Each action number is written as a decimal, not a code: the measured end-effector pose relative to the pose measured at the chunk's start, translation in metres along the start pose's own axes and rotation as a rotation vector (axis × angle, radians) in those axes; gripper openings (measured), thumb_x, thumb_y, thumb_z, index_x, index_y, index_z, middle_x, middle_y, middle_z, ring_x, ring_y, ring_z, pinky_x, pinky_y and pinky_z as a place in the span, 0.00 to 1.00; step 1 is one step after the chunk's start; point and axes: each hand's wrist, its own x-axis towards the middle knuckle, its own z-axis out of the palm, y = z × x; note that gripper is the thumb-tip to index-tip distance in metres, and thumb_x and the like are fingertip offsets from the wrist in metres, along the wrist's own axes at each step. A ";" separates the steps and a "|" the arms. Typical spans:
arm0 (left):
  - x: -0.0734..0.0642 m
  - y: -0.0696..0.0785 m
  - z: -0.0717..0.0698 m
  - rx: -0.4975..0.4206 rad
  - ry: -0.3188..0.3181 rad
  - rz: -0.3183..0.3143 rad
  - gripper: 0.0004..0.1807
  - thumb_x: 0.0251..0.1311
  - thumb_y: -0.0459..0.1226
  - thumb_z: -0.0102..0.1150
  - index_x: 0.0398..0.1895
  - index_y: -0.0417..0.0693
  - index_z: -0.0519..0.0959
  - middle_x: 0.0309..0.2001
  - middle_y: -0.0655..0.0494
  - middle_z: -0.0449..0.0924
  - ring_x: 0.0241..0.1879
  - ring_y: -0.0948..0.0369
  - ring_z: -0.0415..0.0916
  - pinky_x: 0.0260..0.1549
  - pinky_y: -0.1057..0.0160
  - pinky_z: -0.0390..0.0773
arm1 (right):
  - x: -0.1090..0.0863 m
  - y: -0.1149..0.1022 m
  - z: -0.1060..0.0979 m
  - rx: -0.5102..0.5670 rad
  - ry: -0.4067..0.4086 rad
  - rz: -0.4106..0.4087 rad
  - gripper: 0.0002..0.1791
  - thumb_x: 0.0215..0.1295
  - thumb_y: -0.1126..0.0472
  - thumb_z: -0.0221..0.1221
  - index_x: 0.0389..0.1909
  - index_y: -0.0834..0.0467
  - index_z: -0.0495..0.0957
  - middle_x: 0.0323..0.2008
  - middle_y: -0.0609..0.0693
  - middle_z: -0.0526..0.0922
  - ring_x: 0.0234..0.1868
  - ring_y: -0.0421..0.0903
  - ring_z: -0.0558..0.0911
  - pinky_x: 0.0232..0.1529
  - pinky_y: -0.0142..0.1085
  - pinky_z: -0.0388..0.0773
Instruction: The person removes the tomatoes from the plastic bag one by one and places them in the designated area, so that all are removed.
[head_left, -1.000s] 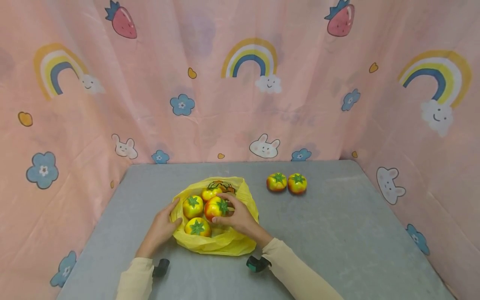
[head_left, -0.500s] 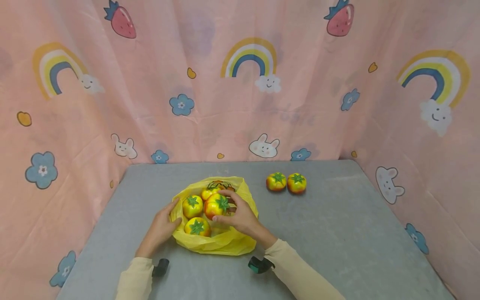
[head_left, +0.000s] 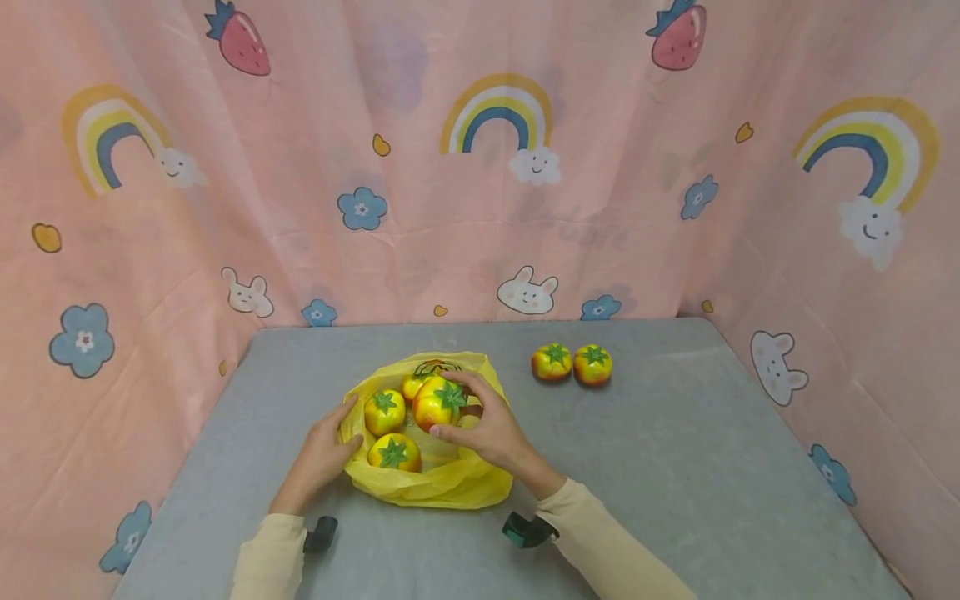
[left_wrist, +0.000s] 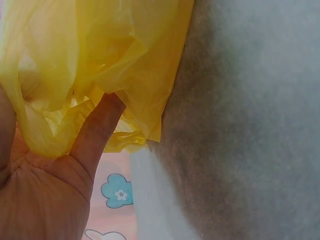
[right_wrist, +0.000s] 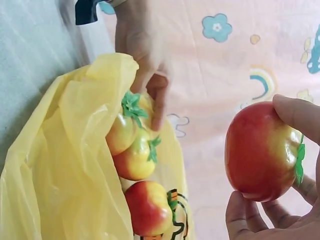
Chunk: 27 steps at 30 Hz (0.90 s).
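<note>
A yellow plastic bag (head_left: 465,482) lies with its mouth spread, holding several red-and-yellow tomatoes with green leafy tops. My left hand (head_left: 326,454) grips the bag's left rim; the left wrist view has the yellow film between thumb (left_wrist: 97,132) and fingers. My right hand (head_left: 502,433) holds one tomato (head_left: 437,404) by its sides, between thumb and fingers. In the right wrist view this held tomato (right_wrist: 260,152) is up off the others. Inside the bag sit a left tomato (head_left: 385,412), a near one (head_left: 394,452) and a far one (head_left: 415,386), partly hidden.
Two more tomatoes, a left one (head_left: 552,362) and a right one (head_left: 593,365), stand side by side at the back of the grey table (head_left: 675,467). A pink printed curtain (head_left: 420,250) hangs behind the table and along both sides.
My right hand has raised the tomato slightly and shifted it a little to the right, away from the tomatoes beneath. My left hand stays at the bag's rim.
</note>
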 end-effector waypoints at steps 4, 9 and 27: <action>0.000 0.001 -0.002 0.000 -0.003 -0.004 0.37 0.64 0.32 0.54 0.76 0.40 0.55 0.74 0.34 0.55 0.74 0.37 0.52 0.72 0.40 0.55 | 0.000 -0.002 -0.005 0.000 0.019 -0.012 0.37 0.55 0.56 0.71 0.67 0.48 0.68 0.64 0.46 0.72 0.58 0.47 0.74 0.55 0.37 0.79; 0.001 0.002 -0.003 0.001 -0.006 -0.010 0.37 0.65 0.32 0.54 0.76 0.40 0.54 0.75 0.34 0.54 0.74 0.38 0.51 0.73 0.40 0.55 | -0.001 -0.005 -0.014 0.003 0.036 -0.010 0.38 0.55 0.57 0.71 0.68 0.50 0.67 0.65 0.48 0.71 0.59 0.49 0.74 0.56 0.40 0.78; -0.001 0.000 0.000 -0.002 -0.006 -0.001 0.37 0.64 0.32 0.54 0.76 0.39 0.55 0.74 0.33 0.56 0.73 0.36 0.52 0.72 0.39 0.56 | -0.009 0.009 -0.040 -0.043 0.136 0.041 0.40 0.55 0.60 0.71 0.69 0.58 0.66 0.66 0.55 0.69 0.60 0.54 0.71 0.58 0.43 0.76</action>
